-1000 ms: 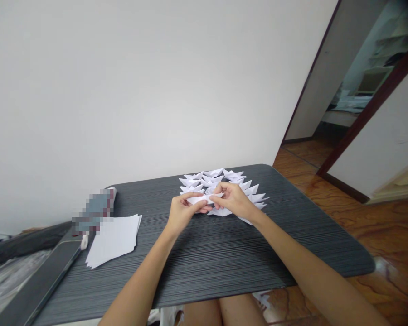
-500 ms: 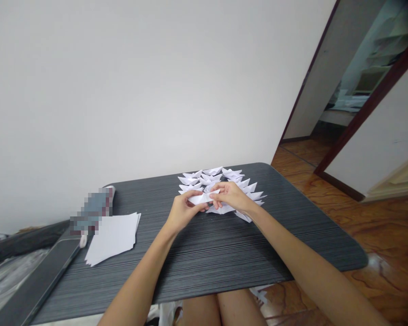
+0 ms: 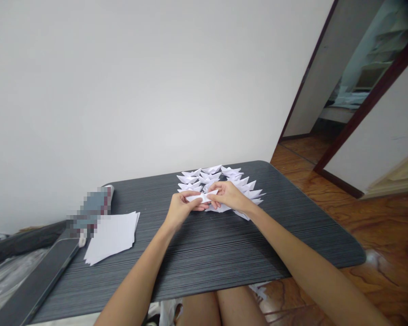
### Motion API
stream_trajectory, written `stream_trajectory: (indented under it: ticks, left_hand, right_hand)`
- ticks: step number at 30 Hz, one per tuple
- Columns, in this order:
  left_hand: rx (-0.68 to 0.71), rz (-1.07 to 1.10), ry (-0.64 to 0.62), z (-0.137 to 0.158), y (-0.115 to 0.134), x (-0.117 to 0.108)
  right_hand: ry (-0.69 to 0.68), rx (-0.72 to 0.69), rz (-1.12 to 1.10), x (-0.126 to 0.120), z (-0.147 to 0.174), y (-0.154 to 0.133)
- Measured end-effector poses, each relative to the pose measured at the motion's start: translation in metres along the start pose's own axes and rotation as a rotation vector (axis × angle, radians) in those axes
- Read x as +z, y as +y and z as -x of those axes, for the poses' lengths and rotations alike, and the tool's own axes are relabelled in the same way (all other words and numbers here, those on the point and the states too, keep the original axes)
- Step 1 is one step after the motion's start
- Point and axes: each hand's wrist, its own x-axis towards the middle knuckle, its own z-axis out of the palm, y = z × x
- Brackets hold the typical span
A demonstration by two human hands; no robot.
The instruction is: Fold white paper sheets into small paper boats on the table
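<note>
A small folded white paper boat (image 3: 203, 198) is held above the dark table between both of my hands. My left hand (image 3: 181, 207) grips its left end, thumb on the near side and fingers behind. My right hand (image 3: 229, 195) pinches the right end between thumb and fingers. Just beyond and around the hands stand several finished-looking white paper boats (image 3: 246, 184) in rows, some partly hidden by my right hand and forearm.
A stack of white paper sheets (image 3: 114, 237) lies on the left of the dark striped table (image 3: 221, 253). Behind it is a blurred-out object (image 3: 92, 208). A white wall (image 3: 149, 90) rises behind the table, and a doorway opens at the right.
My left thumb has shifted toward the middle of the paper boat, whose near side now looks flatter. The right hand keeps its pinch. The whole view has moved very slightly.
</note>
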Motion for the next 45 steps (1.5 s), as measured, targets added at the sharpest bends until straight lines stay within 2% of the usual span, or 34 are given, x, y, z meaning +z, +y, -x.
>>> stream_trajectory:
  ticks: [4,9,15,18,25,32,36,40,45]
  left_hand:
    - [0.035,-0.071,-0.054,0.001,-0.001,0.002]
    - [0.052,-0.062,-0.093,0.002,-0.001,0.005]
    - [0.178,-0.206,-0.171,0.005,0.001,0.001]
    - [0.220,-0.291,-0.149,0.006,0.001,-0.001]
    - [0.215,-0.282,-0.125,0.005,0.000,0.000]
    - [0.231,-0.283,-0.067,0.006,0.000,0.000]
    - [0.256,-0.404,-0.073,0.006,0.002,0.001]
    - [0.182,-0.426,-0.105,0.007,0.003,0.003]
    - [0.063,-0.281,-0.150,0.004,0.003,0.004]
  right_hand:
    - [-0.043,0.041,0.050,0.000,0.001,0.002]
    - [-0.040,0.063,0.069,-0.002,0.001,0.003]
    - [-0.022,0.065,0.095,-0.007,0.001,0.001]
    - [-0.024,0.063,0.081,-0.008,0.001,0.000]
    - [0.016,0.031,0.120,-0.006,0.004,-0.007]
    - [-0.060,-0.011,0.115,-0.006,0.003,-0.005]
    - [-0.023,-0.017,0.151,-0.001,0.002,-0.006]
    - [-0.013,-0.027,0.153,0.003,0.003,-0.006]
    - [0.012,0.025,-0.067,0.004,0.000,0.001]
